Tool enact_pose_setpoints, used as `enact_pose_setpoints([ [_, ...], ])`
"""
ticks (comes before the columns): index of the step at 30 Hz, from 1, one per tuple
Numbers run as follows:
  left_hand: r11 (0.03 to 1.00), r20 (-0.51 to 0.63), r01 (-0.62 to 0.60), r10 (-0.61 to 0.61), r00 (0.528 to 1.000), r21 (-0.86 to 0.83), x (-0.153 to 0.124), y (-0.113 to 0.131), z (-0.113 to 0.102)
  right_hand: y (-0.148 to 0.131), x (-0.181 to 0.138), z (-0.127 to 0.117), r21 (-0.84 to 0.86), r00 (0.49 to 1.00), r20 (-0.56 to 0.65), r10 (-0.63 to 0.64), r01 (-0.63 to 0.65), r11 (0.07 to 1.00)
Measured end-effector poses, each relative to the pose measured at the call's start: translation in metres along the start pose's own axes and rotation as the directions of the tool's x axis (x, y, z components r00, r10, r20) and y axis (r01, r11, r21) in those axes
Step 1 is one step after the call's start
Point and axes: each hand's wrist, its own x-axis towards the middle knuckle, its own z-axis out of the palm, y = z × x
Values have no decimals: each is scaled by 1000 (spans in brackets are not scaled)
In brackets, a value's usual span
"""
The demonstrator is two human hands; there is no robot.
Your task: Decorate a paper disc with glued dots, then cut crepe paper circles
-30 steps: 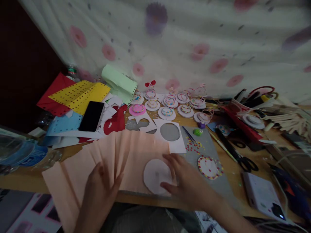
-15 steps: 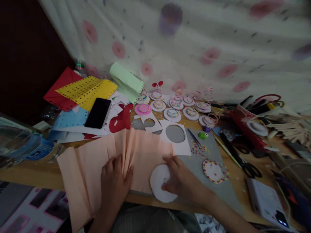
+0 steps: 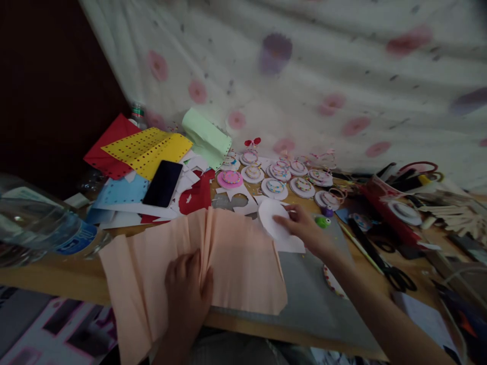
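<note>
Already cut round, the white disc is pinched in the right hand above the desk; the left hand lies loosely spread on peach paper, seemingly whole.

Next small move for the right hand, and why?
Probably set the white disc down: the right hand holds it by its edge over the white sheet, while the left hand rests alone on the pleated peach paper, which may need both.
</note>
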Motion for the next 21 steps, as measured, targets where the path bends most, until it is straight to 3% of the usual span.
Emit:
enact_pose_setpoints([
  [4,999,24,-33,33,999,-38,-2,-2,-2,-17,49,19,-19,995,-55,86,-87,996],
  [9,995,-16,-42,41,999,-92,-3,-6,-1,4,67,22,-60,986,-143,88,-97,993],
  [15,972,-84,-60,41,996,-229,-8,-15,6,39,14,7,-192,980,-200,6,-46,980],
  [21,920,-71,2,-32,997,-392,-24,-19,-1,48,-52,57,-172,992,-63,-109,96,980],
])
